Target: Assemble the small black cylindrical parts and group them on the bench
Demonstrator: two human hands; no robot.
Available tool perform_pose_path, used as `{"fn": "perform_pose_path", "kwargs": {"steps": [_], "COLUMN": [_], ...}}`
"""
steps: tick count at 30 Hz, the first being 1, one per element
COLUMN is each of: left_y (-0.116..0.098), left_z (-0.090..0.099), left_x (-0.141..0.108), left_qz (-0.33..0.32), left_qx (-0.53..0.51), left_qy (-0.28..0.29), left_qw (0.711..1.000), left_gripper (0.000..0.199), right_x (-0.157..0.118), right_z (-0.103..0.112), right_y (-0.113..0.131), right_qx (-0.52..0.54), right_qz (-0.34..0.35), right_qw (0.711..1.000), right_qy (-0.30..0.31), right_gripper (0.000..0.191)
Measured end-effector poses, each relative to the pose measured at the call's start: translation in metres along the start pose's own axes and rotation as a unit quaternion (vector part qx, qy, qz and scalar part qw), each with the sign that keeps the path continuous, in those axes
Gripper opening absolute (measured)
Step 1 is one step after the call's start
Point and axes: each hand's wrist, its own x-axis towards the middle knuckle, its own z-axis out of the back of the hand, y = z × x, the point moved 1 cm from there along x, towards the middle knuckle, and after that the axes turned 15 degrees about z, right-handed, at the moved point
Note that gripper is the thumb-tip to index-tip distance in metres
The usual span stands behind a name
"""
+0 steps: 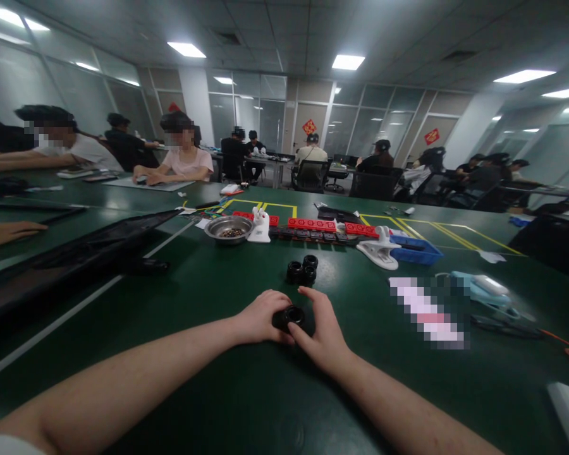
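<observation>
The dark green counter (208, 392) fills the near part of the scene and carries everything worked with. A long black case (76, 259) lies slantwise on its left side. Across the far middle runs a row of red strips (312, 224), with a blue tray (420, 257) at its right end. A white clamp (382, 251) stands just before the tray, and a metal bowl (229, 240) holding small pieces, too small to identify, sits at the left end.

Both hands meet at the near centre. The left hand (265, 317) curls round the left side of a black cylindrical piece (281, 319), its fingers bent and pinching it low against the counter. The right hand (326, 335) is spread: its thumb touches the near side while the forefinger stands away at the far side; its other fingers are hidden, so their grip I cannot tell. The piece's round opening faces up. Three similar black rings (302, 270) cluster just beyond, apart from the hands.

Good handling here probably means letting the left fingers steady the piece, keeping both thumbs off the opening, closing the right fingers evenly, and leaving the neighbouring rings unbumped.
</observation>
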Motion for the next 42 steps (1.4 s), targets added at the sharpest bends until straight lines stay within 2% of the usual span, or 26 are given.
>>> {"fn": "perform_pose_path", "kwargs": {"steps": [3,6,8,11,13,17,20,22,27,32,36,38,42], "left_y": [0.0002,-0.0013,-0.0019,-0.0013,-0.0004,0.0009,0.0003,-0.0009,-0.0037,-0.0025,-0.0021,-0.0026,-0.0021], "left_z": [0.0,0.0014,0.0018,0.0013,0.0006,-0.0002,0.0006,0.0017,0.0037,0.0022,0.0018,0.0021,0.0023], "left_x": [0.0004,-0.0004,-0.0011,-0.0016,-0.0014,-0.0004,-0.0001,-0.0005,-0.0023,-0.0018,-0.0012,-0.0012,-0.0017], "left_qz": [0.0,0.0,0.0,0.0,-0.001,-0.003,-0.005,-0.006,0.007,0.003,-0.002,-0.004,-0.006], "left_qx": [0.005,-0.001,-0.004,-0.005,-0.003,0.003,-0.001,-0.005,-0.006,0.004,0.002,0.0,0.0], "left_qy": [0.002,0.006,0.007,0.004,0.001,0.004,0.005,0.009,0.01,0.008,0.009,0.011,0.008], "left_qw": [1.0,1.0,1.0,1.0,1.0,1.0,1.0,1.0,1.0,1.0,1.0,1.0,1.0], "left_gripper": [0.048,0.048,0.051,0.056,0.052,0.048,0.047,0.049,0.052,0.047,0.047,0.048,0.051], "right_x": [0.0017,0.0022,0.0016,0.0005,0.0004,0.0015,0.0021,0.0019,0.0001,0.0001,0.0006,0.0005,0.0], "right_z": [-0.0033,-0.0042,-0.0028,0.0,0.0008,-0.0008,-0.0025,-0.0024,0.001,0.0001,-0.0028,-0.002,0.0018], "right_y": [-0.0022,-0.0022,-0.0003,0.0027,0.0024,-0.0017,-0.003,-0.0019,0.0012,-0.0031,-0.004,-0.0025,0.0007], "right_qx": [-0.027,-0.021,0.009,0.046,0.033,-0.015,-0.011,0.016,0.054,-0.001,-0.002,0.024,0.066], "right_qz": [-0.036,-0.055,-0.03,0.032,0.037,-0.026,-0.058,-0.046,0.019,-0.024,-0.065,-0.047,0.016], "right_qw": [0.999,0.998,0.999,0.998,0.998,0.999,0.998,0.999,0.998,1.0,0.998,0.998,0.997], "right_qy": [0.002,0.015,0.023,0.04,0.041,0.012,0.013,0.021,0.032,-0.004,0.014,0.023,0.038], "right_gripper": [0.053,0.045,0.044,0.055,0.058,0.055,0.05,0.047,0.054,0.055,0.051,0.048,0.054]}}
